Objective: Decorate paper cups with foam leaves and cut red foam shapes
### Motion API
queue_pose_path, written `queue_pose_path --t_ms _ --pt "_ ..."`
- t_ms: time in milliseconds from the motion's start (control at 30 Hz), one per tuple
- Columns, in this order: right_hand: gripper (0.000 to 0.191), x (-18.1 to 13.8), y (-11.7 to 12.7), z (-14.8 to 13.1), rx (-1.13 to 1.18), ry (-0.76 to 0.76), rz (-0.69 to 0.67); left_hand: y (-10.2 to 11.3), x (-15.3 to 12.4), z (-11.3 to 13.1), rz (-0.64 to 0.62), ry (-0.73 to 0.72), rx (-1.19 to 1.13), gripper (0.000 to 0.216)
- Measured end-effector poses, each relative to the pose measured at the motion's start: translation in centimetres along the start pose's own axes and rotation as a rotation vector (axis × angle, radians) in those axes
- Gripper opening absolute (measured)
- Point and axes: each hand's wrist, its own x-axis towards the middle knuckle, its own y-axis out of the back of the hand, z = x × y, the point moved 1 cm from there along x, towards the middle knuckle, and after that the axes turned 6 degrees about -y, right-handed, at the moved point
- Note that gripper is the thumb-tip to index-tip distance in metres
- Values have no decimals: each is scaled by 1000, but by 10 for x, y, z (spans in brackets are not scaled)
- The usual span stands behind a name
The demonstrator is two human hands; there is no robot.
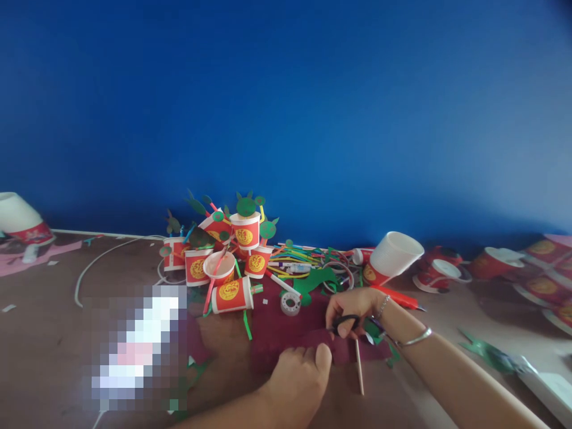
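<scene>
My right hand [351, 310] is closed around the black handles of a pair of scissors [346, 323], at the right edge of a dark maroon sheet [286, 325] that lies on the brown table. My left hand [301, 375] is closed in a loose fist and presses on the near edge of that sheet, thumb up. The scissor blades are hidden behind the sheet and my fingers. A thin wooden stick [359, 374] lies just right of my left hand. Two metal bangles circle my right wrist.
A heap of red paper cups with green cut-outs and coloured strips [232, 250] stands behind the sheet, with a tape roll [291, 302] and a red pen [397, 297]. A white cup stack [393, 255] and more cups [500, 262] lie right. A blurred patch covers the left.
</scene>
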Motion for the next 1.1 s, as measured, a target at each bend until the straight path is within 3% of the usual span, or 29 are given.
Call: queue_pose_path --t_ms 167,433,1100 --pt "45 0 -1 5 6 45 59 3 0 -2 20 4 -29 24" --pt "35 3 -10 -8 10 39 22 6 0 -1 102 47 -10 26" --pt "12 8 -43 -7 87 278 129 7 -3 -6 279 -50 -38 24"
